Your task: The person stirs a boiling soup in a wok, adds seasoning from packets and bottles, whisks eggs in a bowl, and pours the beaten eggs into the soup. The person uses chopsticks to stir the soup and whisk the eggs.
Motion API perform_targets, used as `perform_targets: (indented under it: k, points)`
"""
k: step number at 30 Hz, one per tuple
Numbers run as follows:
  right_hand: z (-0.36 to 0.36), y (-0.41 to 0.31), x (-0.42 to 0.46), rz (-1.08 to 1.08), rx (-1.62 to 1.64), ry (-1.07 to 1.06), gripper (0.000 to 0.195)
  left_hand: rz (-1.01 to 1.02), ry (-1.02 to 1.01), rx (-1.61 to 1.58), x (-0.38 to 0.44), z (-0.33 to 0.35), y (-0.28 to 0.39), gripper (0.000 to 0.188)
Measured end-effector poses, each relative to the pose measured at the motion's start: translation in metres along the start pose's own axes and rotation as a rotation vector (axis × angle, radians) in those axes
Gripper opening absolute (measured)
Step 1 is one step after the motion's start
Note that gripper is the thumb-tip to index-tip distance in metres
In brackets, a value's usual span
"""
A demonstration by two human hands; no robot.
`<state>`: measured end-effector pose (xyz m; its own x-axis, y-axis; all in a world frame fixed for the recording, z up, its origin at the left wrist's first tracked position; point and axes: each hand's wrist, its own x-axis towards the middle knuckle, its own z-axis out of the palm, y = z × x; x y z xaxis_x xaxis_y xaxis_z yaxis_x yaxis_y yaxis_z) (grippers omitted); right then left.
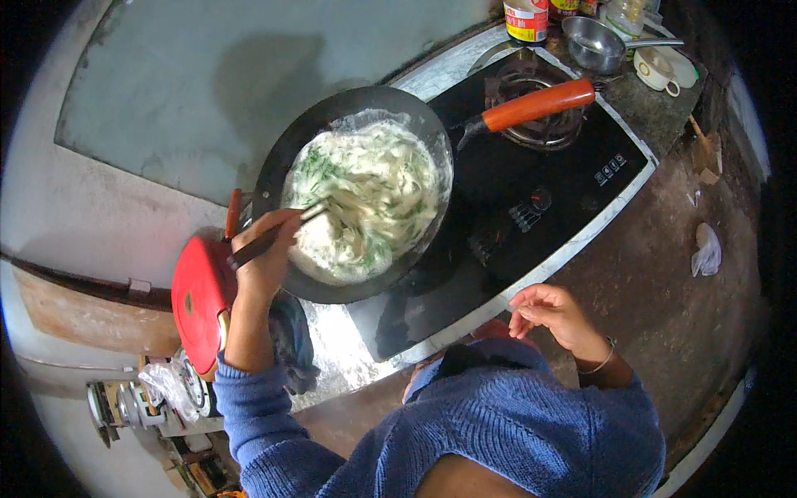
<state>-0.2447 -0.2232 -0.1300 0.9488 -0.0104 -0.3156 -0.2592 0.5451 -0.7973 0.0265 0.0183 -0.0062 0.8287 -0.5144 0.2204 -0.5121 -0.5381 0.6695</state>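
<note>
My left hand [264, 249] is closed around a pair of dark chopsticks [252, 248]. Their tips dip into pale strips, perhaps noodles, and chopped greens [398, 168] in a frothy whitish liquid; motion blurs this part. The food fills the bottom of a dark wok [361, 99] standing on the left side of a black glass gas hob [461, 230]. From the wok's right side an orange wooden handle [538, 104] reaches over the other burner. My right hand [548, 314] hovers by the hob's front edge, fingers loosely curled and apart, holding nothing.
A red lid-like object [198, 305] stands left of the wok, beside a dark cloth or bag [292, 342]. At the back right are a sauce bottle [526, 22], a steel saucepan [594, 46] and a white cup [654, 68]. A plastic bag [707, 249] lies on the floor.
</note>
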Motion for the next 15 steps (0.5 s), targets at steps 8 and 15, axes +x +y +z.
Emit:
perform_targets:
  k: [8, 15]
  points:
    - [0.002, 0.005, 0.008, 0.027, 0.029, 0.009, 0.016, 0.546, -0.430, -0.011, -0.008, 0.043, 0.039, 0.018]
    - [-0.006, 0.006, 0.001, 0.000, 0.022, 0.060, 0.015, 0.056, 0.046, 0.062, 0.024, 0.000, -0.004, 0.015]
